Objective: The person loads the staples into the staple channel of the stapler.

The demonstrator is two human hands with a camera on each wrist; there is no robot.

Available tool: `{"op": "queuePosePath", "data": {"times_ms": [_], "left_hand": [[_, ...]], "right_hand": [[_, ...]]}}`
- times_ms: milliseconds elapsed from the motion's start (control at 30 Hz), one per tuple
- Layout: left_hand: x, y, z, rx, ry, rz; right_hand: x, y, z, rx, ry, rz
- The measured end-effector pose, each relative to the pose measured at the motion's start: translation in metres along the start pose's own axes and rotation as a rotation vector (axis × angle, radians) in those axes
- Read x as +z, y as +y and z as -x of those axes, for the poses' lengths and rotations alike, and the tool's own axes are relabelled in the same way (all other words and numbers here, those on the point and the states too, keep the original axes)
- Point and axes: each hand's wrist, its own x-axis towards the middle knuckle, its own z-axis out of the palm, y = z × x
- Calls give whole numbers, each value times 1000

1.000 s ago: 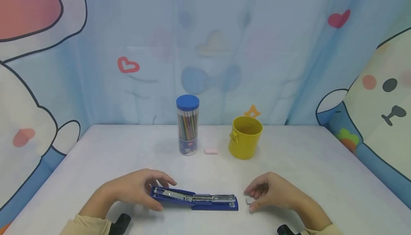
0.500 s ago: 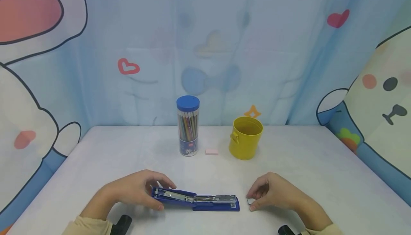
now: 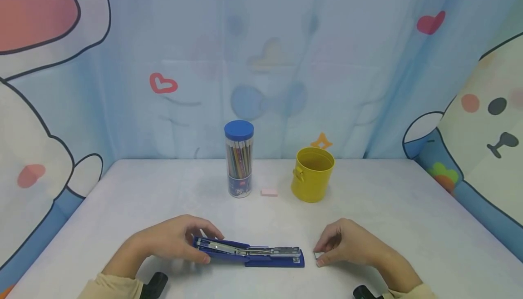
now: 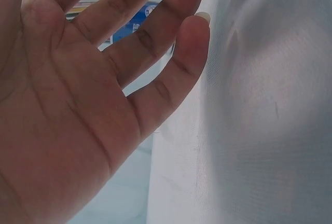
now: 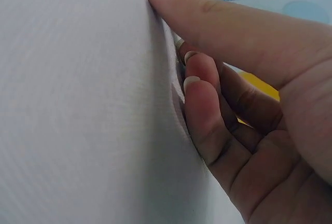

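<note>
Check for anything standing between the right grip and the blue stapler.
Nothing visible in the head view: beyond the small pale piece the right grip pinches, only white tabletop lies before the blue stapler.

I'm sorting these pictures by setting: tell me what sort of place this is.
Likely a desk-work or craft corner: a white table with a blue stapler and a tube of pencils, backed by a cartoon-printed curtain.

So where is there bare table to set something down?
Free: the white table left of the pencil tube, right of the yellow bucket, and between the pink block and stapler. Crowded: front middle, where left hand, stapler and right hand line up.
</note>
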Motion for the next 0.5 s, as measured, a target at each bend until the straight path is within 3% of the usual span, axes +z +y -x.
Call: {"op": "queuePosePath", "data": {"times_ms": [500], "left_hand": [[1,0,-1,-13,3,3]], "right_hand": [[0,-3,1,31,3,50]]}}
